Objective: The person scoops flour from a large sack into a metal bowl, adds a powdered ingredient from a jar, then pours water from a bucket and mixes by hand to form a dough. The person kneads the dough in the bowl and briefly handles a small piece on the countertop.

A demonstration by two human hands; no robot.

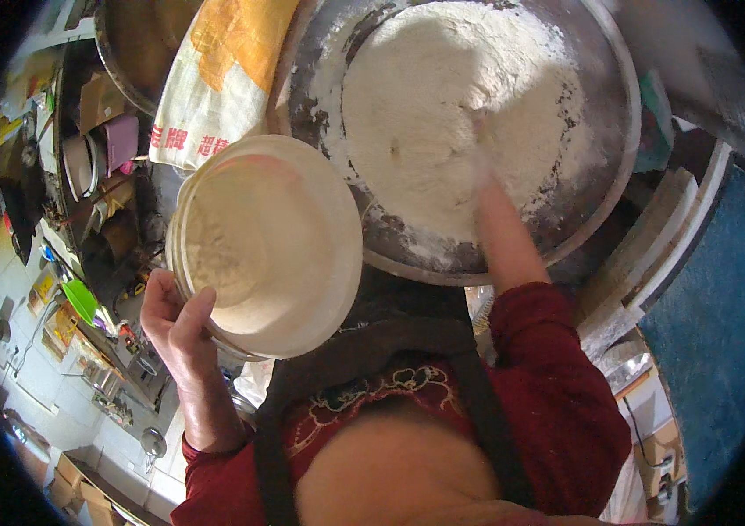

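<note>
My left hand (178, 319) grips the rim of a whitish plastic bucket (310, 223), its thumb over the edge. The bucket is tilted with its mouth towards me, and powdery residue marks its inside. Ahead and to the right is a wide, round metal basin (599, 204) with a broad bed of white flour (405, 98) in it. My right hand (483, 154) reaches down into the flour near the middle. Blur and a flour coating hide its fingers, so I cannot see whether they hold anything. Flour also clings to the basin's inner wall.
A woven sack (227, 85) with orange print and red writing lies against the basin's left side. Behind it curves another round vessel (116, 72). Cluttered shelving with a cardboard box (101, 104) and a green plastic dish (79, 301) stands left. A blue surface (714, 276) is at right.
</note>
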